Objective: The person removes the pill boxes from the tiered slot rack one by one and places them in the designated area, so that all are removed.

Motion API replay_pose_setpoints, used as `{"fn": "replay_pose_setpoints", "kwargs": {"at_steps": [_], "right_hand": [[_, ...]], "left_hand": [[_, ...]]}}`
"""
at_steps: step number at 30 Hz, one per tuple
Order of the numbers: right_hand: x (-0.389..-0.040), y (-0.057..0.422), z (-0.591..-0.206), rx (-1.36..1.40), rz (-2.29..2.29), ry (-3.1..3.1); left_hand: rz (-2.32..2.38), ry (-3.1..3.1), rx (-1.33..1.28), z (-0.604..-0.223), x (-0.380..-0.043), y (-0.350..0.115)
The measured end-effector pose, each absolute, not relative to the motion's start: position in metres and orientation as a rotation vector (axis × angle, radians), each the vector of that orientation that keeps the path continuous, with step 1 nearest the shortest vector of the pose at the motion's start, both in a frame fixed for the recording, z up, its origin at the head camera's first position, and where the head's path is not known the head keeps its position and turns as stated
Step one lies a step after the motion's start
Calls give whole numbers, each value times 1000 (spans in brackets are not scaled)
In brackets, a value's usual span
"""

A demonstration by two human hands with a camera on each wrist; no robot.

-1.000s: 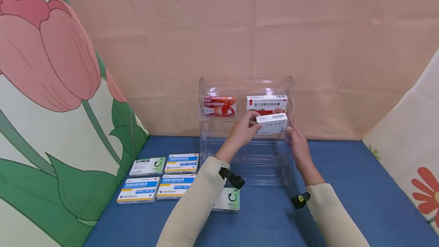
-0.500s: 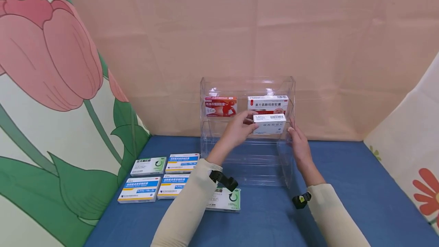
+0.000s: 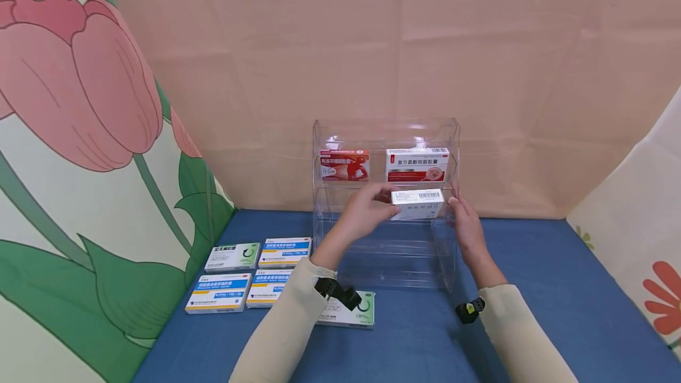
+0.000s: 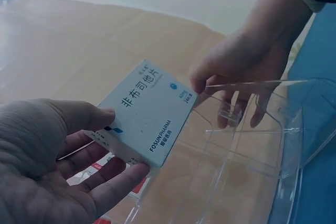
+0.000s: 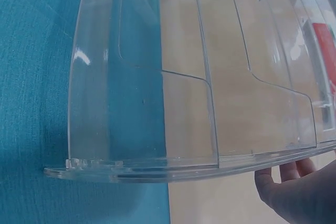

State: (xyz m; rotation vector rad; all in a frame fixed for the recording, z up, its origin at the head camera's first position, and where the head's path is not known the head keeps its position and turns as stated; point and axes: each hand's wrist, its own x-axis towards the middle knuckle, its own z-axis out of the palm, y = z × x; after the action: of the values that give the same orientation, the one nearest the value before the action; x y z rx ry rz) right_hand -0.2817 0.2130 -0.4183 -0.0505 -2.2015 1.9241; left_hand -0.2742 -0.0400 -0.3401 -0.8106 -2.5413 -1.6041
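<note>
My left hand (image 3: 362, 213) pinches a small white medicine box (image 3: 417, 204) by its left end, thumb in front and fingers behind. The box is held in front of the second tier of a clear plastic display rack (image 3: 385, 247). In the left wrist view, Chinese lettering and "FOSUN PHARMA" show on the face of the white medicine box (image 4: 149, 114). My right hand (image 3: 469, 232) grips the rack's right side edge; in the right wrist view its fingertips (image 5: 265, 179) lie along the outer side of the panel.
On the top tier stand a red medicine box (image 3: 344, 165) and a white-and-red medicine box (image 3: 417, 164). Several blue-and-white and green-and-white boxes lie on the blue cloth at left, including a green-and-white box (image 3: 346, 312) partly behind my left sleeve (image 3: 298, 318).
My left hand has moved the white medicine box left, then down, uncovering the white-and-red box on the top tier. My right hand keeps its grip on the rack's side.
</note>
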Motion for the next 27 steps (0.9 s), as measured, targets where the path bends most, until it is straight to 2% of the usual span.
{"fn": "replay_pose_setpoints", "kwargs": {"at_steps": [19, 27], "right_hand": [[-279, 212, -419, -10, 1828, -2258], [-267, 207, -401, 31, 1855, -2278]], "left_hand": [[-1569, -2619, -862, -367, -250, -48], [-1641, -2670, -857, -383, -240, -52]]}}
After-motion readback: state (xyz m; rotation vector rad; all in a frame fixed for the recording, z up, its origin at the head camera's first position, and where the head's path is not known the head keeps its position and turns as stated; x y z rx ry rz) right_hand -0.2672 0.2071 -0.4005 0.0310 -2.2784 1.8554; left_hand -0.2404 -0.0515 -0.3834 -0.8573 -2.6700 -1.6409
